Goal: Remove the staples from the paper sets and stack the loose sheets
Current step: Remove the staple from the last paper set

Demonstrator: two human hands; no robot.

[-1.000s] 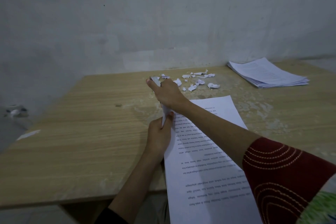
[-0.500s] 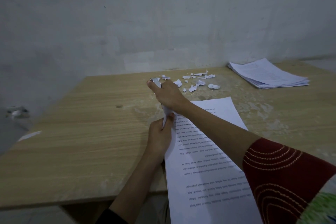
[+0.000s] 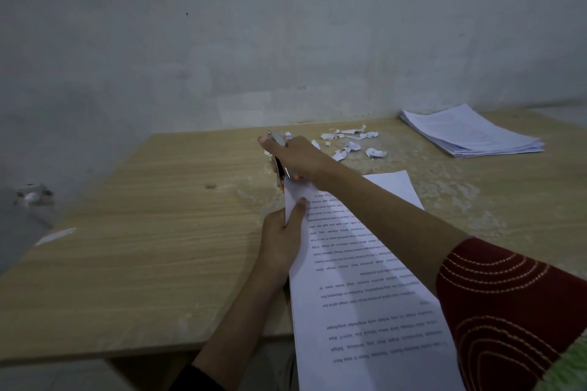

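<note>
Our left hand pinches the paper set below its far left corner. Our right hand, nearer that corner, grips a metal tool there. We see the sheets run lengthwise away from us, overhanging the table.

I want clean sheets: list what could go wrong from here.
The tool in the right hand works at the corner of the paper set and may tear it, as the scraps suggest. The thumb of the left hand lies just below the tool and might get nicked.
</note>
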